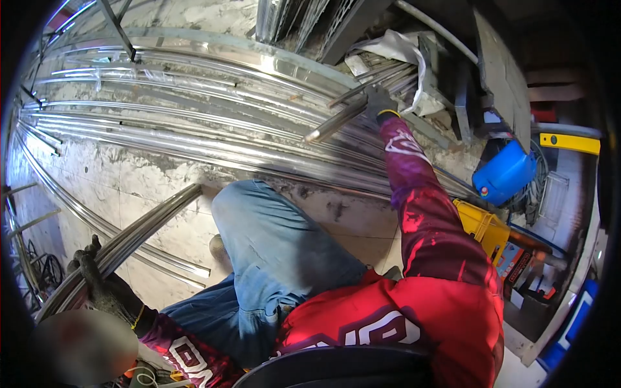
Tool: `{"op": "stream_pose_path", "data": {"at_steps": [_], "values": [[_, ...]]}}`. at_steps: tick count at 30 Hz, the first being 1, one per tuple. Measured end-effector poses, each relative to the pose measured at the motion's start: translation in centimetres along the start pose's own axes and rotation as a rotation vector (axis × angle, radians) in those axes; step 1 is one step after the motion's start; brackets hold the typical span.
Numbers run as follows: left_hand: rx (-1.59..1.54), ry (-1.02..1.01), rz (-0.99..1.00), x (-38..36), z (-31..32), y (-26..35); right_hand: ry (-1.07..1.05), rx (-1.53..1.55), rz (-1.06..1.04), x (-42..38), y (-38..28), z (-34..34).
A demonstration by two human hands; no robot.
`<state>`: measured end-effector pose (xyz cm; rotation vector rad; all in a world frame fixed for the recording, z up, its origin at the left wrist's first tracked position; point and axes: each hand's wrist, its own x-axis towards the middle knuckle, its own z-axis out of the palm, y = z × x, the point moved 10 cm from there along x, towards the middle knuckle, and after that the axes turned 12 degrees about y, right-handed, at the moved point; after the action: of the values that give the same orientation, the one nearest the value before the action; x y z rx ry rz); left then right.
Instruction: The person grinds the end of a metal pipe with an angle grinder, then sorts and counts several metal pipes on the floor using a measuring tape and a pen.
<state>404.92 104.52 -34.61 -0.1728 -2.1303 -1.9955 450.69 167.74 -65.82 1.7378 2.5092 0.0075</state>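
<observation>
My left hand, in a dark glove, is closed around a bundle of metal tubes at the lower left. The bundle slants up toward my knee, and its lower end runs behind a blurred round shape. My right hand, also gloved, reaches out to the upper right. It grips a short metal tube piece, perhaps more than one, above the long pipes on the floor. Just beyond that hand, a white sack holds several short metal rods.
Long shiny metal pipes lie across the floor before me. At the right are a blue canister, a yellow case and a yellow spirit level. Dark metal panels stand behind the sack.
</observation>
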Motion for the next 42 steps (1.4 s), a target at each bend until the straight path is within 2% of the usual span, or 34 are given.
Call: {"op": "stream_pose_path", "data": {"at_steps": [1,2,4,6,7,8,10,12,14,16,18,20,23,25,27,28,29,30,32,33,34,36,37,39,42], "values": [[-0.004,-0.011,0.032,0.0,0.0,0.1,-0.056,0.149,-0.05,1.1,0.2,0.6],[-0.006,-0.024,0.066,0.2,0.0,0.2,-0.047,0.15,-0.05,1.5,1.6,0.8],[-0.034,-0.012,0.071,0.8,-0.8,-0.6,0.564,-0.044,-0.002,0.3,3.1,-8.4],[-0.048,-0.002,0.07,0.8,-1.1,-0.7,0.776,-0.076,0.217,-1.9,4.5,-16.3],[-0.046,0.009,0.046,0.7,-1.0,-0.7,0.778,-0.078,0.218,-1.5,5.2,-16.5],[-0.044,0.021,0.023,0.6,-0.9,-0.7,0.79,-0.06,0.427,-1.2,8.4,-16.7],[-0.066,-0.019,0.033,0.4,0.1,-0.3,0.809,-0.033,0.637,0.7,14.2,-16.0],[-0.076,-0.061,0.043,0.3,1.0,0.3,0.222,0.216,0.346,6.6,16.3,-7.7],[0.024,-0.037,0.044,0.0,1.3,0.7,0.353,0.1,0.228,7.4,14.3,-8.4],[0.002,-0.002,0.029,0.0,1.2,0.6,0.264,0.031,0.246,6.4,11.5,-9.5],[-0.061,-0.118,0.097,0.1,1.7,0.9,0.385,0.023,0.215,2.5,8.6,-12.2],[-0.066,-0.09,0.103,0.1,1.4,0.9,0.356,0.041,0.175,-1.7,8.9,-10.7],[-0.009,-0.105,0.121,0.6,0.9,0.3,0.291,0.051,0.222,-5.6,12.8,-7.6],[0.027,0.022,0.049,1.0,0.1,-0.4,0.273,0.061,0.251,-7.5,13.6,-7.3],[-0.034,0.005,0.048,1.7,0.1,-1.1,0.673,-0.213,0.117,-9.5,9.3,-12.0],[-0.087,-0.006,0.044,1.8,0.0,-1.4,0.684,-0.162,0.092,-9.8,6.5,-12.4],[-0.087,-0.015,0.044,1.7,0.0,-1.3,0.652,-0.051,-0.033,-10.3,2.4,-11.2],[-0.045,-0.028,0.063,1.7,0.3,-1.1,0.517,0.077,-0.212,-10.7,-3.4,-8.4],[-0.01,-0.052,0.084,1.9,0.3,-1.2,0.212,0.092,-0.615,-13.5,-15.5,-1.8],[-0.021,-0.047,0.079,2.3,0.1,-1.8,-0.11,-0.006,-0.804,-17.0,-20.7,0.4],[-0.033,-0.04,0.073,2.7,-0.3,-2.5,0.327,0.273,-1.064,-20.0,-24.0,-1.4],[-0.014,-0.075,0.064,2.2,0.8,-1.7,0.672,0.278,-0.978,-20.5,-24.3,-0.9],[-0.023,-0.088,0.085,1.6,1.5,-0.9,0.363,0.098,-1.018,-19.6,-25.2,3.2],[-0.053,-0.161,0.155,0.3,3.2,0.7,0.143,-0.19,-1.185,-19.8,-24.5,6.1],[0.004,-0.058,0.104,-0.4,3.0,1.2,0.153,-0.188,-1.212,-17.5,-20.0,6.9]]}}
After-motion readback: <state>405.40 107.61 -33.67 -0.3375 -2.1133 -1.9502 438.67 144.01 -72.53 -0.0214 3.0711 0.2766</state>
